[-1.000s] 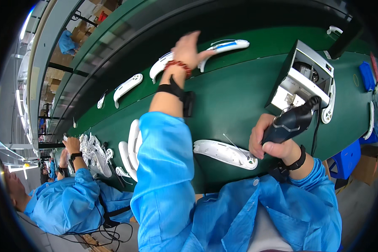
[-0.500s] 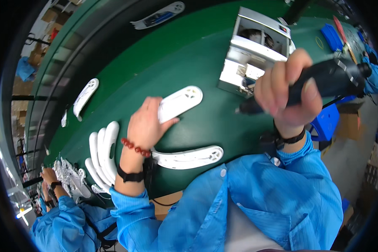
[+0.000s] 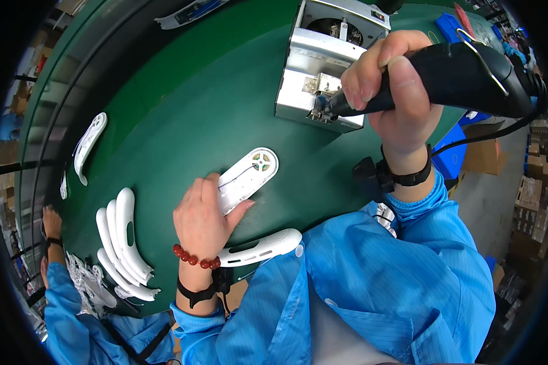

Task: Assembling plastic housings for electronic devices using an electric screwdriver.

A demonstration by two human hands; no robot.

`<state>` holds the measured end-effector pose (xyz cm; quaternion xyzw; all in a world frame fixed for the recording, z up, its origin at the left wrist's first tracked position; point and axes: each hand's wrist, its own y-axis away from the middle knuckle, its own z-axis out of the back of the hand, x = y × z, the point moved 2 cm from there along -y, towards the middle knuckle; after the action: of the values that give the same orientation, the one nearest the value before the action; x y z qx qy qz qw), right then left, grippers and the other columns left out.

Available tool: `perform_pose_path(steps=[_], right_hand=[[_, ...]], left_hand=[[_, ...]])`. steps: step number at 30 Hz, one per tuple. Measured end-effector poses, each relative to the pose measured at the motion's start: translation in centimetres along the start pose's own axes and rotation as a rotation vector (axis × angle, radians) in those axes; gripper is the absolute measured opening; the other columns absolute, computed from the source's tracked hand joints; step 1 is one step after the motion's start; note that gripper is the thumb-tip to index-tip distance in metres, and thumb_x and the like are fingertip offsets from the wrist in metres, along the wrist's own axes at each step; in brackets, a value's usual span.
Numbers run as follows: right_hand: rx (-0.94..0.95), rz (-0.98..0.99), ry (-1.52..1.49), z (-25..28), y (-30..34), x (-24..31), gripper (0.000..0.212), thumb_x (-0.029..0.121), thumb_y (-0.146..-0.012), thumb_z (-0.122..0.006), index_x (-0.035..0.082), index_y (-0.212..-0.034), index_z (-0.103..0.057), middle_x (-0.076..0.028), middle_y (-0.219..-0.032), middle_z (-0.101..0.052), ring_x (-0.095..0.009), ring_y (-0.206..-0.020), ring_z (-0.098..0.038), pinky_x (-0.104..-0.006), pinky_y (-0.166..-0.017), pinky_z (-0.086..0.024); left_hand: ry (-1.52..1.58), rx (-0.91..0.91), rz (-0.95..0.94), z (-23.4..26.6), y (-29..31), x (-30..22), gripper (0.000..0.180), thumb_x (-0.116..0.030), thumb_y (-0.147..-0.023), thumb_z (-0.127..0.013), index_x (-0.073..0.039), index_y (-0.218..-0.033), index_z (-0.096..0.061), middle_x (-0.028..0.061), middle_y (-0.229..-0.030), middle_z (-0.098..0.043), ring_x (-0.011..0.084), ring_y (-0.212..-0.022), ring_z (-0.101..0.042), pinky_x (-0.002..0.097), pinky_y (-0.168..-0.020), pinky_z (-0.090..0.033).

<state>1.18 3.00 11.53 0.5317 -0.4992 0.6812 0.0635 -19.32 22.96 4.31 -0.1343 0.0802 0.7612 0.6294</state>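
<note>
My right hand is wrapped round a black electric screwdriver. The driver's tip reaches the front pick-up spot of a metal screw feeder, which has loose screws in its bowl. Lower and to the left, my left hand grips the near end of a white plastic shell on the green bench. A round, spoked opening and a thin dark wire show at the shell's far end; my fingers hide the rest. Beside my left wrist lies a curved white cover, close to my body.
Several curved white covers lie stacked to the left. Another white shell rests near the bench's left side, and one more at the far edge. A co-worker's sleeve shows at lower left. A blue bin stands right.
My right hand has brought the screwdriver's tip left and up to the feeder's front. My left hand stays on the shell. The whole view has shifted somewhat.
</note>
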Motion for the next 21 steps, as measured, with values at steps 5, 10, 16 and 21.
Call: perform_pose_path(steps=[5,10,16,21], right_hand=[[0.006,-0.017,-0.004,-0.2,-0.2,-0.1,0.012,0.014,-0.093,-0.044,0.004,-0.1,-0.046,-0.009,-0.067,-0.051,-0.017,-0.054,-0.049,-0.0326,-0.054,-0.045],[-0.04,-0.058,-0.07,-1.3,-0.5,-0.1,0.012,0.014,-0.093,-0.044,0.003,-0.095,-0.046,-0.01,-0.065,-0.05,-0.018,-0.053,-0.048,-0.0329,-0.054,-0.044],[-0.086,-0.115,-0.18,-4.3,1.0,-0.3,0.011,0.01,-0.092,-0.049,0.0,-0.092,-0.048,-0.009,-0.062,-0.053,-0.015,-0.051,-0.05,-0.0294,-0.05,-0.044],[0.13,-0.115,-0.197,-6.5,1.8,-1.9,0.016,0.017,-0.096,-0.042,0.003,-0.104,-0.044,-0.01,-0.068,-0.049,-0.017,-0.052,-0.046,-0.0331,-0.052,-0.042]], left_hand=[[0.021,0.01,0.012,0.1,0.0,0.0,0.06,-0.033,-0.066,-0.082,0.0,-0.108,-0.055,0.0132,-0.091,-0.059,0.0326,-0.08,-0.061,0.041,-0.066,-0.05],[0.005,-0.045,-0.096,0.4,-0.1,-1.3,0.056,-0.032,-0.068,-0.081,0.0,-0.107,-0.055,0.0146,-0.09,-0.058,0.0339,-0.081,-0.059,0.0417,-0.071,-0.048],[0.101,-0.055,-0.064,-0.4,-0.4,-1.5,0.055,-0.04,-0.069,-0.079,-0.002,-0.103,-0.059,0.0119,-0.088,-0.061,0.0314,-0.077,-0.063,0.0401,-0.065,-0.05],[0.097,-0.051,-0.047,-0.5,-0.1,-1.3,0.058,-0.043,-0.068,-0.079,-0.002,-0.104,-0.059,0.0105,-0.089,-0.062,0.0306,-0.079,-0.063,0.0394,-0.066,-0.051]])
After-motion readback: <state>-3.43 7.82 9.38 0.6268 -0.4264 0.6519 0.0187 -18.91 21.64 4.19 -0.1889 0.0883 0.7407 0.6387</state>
